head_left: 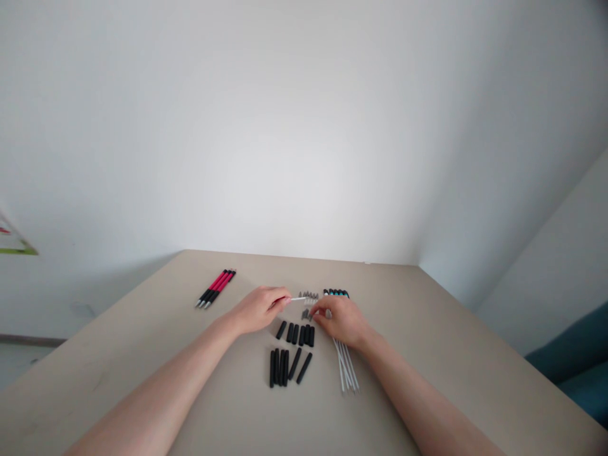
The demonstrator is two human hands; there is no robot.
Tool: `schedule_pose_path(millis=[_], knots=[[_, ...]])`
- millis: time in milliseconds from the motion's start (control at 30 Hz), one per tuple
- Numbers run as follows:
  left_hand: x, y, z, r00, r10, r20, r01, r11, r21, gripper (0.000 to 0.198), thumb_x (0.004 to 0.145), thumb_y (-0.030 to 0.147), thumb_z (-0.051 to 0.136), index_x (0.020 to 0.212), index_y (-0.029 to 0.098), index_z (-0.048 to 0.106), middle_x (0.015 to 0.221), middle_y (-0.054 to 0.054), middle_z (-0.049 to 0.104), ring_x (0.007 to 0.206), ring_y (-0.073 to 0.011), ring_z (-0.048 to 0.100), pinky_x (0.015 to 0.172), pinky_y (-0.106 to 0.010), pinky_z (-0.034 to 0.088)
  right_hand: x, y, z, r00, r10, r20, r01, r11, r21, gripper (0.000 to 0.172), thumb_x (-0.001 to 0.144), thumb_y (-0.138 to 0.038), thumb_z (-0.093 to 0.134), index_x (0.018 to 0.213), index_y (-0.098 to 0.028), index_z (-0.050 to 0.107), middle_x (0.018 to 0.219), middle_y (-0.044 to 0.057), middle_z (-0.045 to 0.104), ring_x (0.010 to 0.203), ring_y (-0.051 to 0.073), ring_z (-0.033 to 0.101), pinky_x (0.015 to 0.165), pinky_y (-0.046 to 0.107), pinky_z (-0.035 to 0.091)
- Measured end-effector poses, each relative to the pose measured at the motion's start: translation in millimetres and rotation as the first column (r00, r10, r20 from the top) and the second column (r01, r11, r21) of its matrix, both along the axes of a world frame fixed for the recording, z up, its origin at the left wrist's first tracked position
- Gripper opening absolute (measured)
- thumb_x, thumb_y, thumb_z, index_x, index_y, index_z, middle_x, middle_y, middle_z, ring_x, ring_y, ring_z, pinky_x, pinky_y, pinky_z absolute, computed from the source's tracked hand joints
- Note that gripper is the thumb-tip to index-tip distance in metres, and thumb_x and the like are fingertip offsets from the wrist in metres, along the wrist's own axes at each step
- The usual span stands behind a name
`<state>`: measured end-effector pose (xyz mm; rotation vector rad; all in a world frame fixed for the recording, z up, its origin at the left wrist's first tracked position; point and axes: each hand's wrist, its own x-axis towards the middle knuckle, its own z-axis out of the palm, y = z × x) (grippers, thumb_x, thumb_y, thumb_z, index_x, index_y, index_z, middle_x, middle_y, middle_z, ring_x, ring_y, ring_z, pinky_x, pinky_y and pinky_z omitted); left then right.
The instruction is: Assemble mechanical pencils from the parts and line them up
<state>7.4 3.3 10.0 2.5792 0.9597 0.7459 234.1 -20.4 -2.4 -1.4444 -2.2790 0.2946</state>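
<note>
Between thumb and fingers of our left hand (pixel 260 308), pinched narrow, is a white stick (pixel 298 298), held above the table (pixel 427 316) about midway between its left and right edges, nearer the far edge. We judge it very light, fairly stiff but easily bent, and smooth enough to twist in the pinch; taking it close to one end, softly, should suit it. Our right hand (pixel 342 318) has its fingertips close together, down at the small grey tips (pixel 305 314); we cannot tell whether they grip one. Those tips look hard and likely to roll.

Just beyond, towards the far edge, we count about five more metal tips (pixel 308 294), with pale little pieces (pixel 311 302) too small to count. By our right hand are about five blue-and-black pieces (pixel 339 293).

Towards the near edge lie two groups of black tubes: six shorter ones (pixel 295 334), then six longer (pixel 282 367). Under our right wrist, four or five white rods (pixel 349 370) overlap. Near the far-left corner lie three red-and-black pens (pixel 216 288).
</note>
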Motion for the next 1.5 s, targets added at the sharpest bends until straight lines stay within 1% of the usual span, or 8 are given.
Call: schedule_pose_path(millis=[200,467,733,833,1000,1133,1367,1500], knots=[[-0.8,0.4,-1.5,1.0,-0.001,0.001,0.001,0.999,-0.032,0.028,0.094,0.027,0.036,0.079,0.018,0.057,0.067,0.002,0.056,0.062,-0.011,0.05,0.062,-0.021,0.037,-0.8,0.2,0.0,0.999,0.01,0.038,-0.01,1.0,0.004,0.016,0.075,-0.019,0.059,0.082,-0.027,0.072,0.079,0.0,0.069,0.076,0.017,0.061,0.068,0.026,0.041],[-2.4,2.0,-3.7,1.0,0.006,-0.021,-0.007,0.999,-0.039,0.027,0.093,0.028,0.036,0.08,0.018,0.057,0.067,0.002,0.058,0.062,-0.0113,0.051,0.062,-0.021,0.037,-1.4,-1.2,2.0,0.999,0.007,0.053,-0.007,1.0,0.005,0.015,0.075,-0.02,0.059,0.082,-0.027,0.071,0.077,0.0,0.068,0.075,0.017,0.061,0.066,0.026,0.04],[-3.7,1.7,-2.7,0.998,0.018,-0.059,-0.019,1.0,-0.009,0.027,0.092,0.027,0.038,0.079,0.019,0.06,0.067,0.001,0.06,0.061,-0.0118,0.052,0.06,-0.021,0.037,-0.1,-2.0,2.4,0.997,0.015,0.082,-0.015,1.0,0.002,0.007,0.075,-0.021,0.062,0.077,-0.023,0.068,0.077,0.001,0.067,0.075,0.017,0.059,0.065,0.026,0.038],[-4.0,1.1,-2.1,0.997,0.02,-0.07,-0.019,1.0,0.012,0.026,0.092,0.027,0.04,0.079,0.019,0.061,0.066,0.001,0.06,0.06,-0.0118,0.052,0.059,-0.021,0.036,-0.2,-2.3,2.1,0.996,0.017,0.089,-0.018,1.0,0.009,0.006,0.076,-0.018,0.061,0.075,-0.02,0.066,0.08,0.003,0.065,0.078,0.017,0.058,0.066,0.025,0.037],[-4.4,0.4,-1.3,0.995,0.023,-0.097,-0.02,0.999,0.034,0.027,0.091,0.029,0.04,0.08,0.019,0.062,0.068,0.0,0.061,0.061,-0.0121,0.053,0.059,-0.021,0.037,-1.8,-3.2,5.5,1.0,0.006,0.0,-0.006,0.997,0.079,0.01,0.081,-0.014,0.053,0.083,-0.019,0.062,0.086,0.004,0.065,0.08,0.016,0.058,0.069,0.024,0.037],[-4.3,0.6,-1.5,0.993,0.018,-0.12,-0.013,0.999,0.043,0.025,0.091,0.028,0.042,0.079,0.02,0.062,0.068,0.001,0.062,0.061,-0.0118,0.053,0.059,-0.02,0.036,-3.4,-3.8,8.3,0.998,0.026,-0.056,-0.021,0.995,0.093,0.01,0.083,-0.016,0.052,0.081,-0.02,0.061,0.084,0.002,0.066,0.079,0.016,0.058,0.069,0.024,0.037],[-3.5,0.1,-1.6,0.993,0.007,-0.119,-0.002,0.999,0.04,0.028,0.091,0.03,0.041,0.08,0.02,0.064,0.068,0.0,0.062,0.06,-0.012,0.053,0.059,-0.02,0.036,-5.8,-4.3,9.2,0.996,0.028,-0.08,-0.02,0.995,0.099,0.011,0.082,-0.016,0.052,0.08,-0.02,0.062,0.082,0.003,0.067,0.078,0.016,0.059,0.069,0.024,0.037],[-2.8,-0.4,-1.4,0.99,0.012,-0.139,-0.005,0.999,0.053,0.028,0.092,0.031,0.041,0.079,0.02,0.063,0.066,0.0,0.061,0.059,-0.0119,0.053,0.059,-0.02,0.036,-7.3,-4.8,8.9,0.993,0.053,-0.107,-0.041,0.993,0.11,0.011,0.083,-0.018,0.053,0.081,-0.02,0.063,0.082,0.002,0.067,0.078,0.016,0.059,0.07,0.025,0.039]])
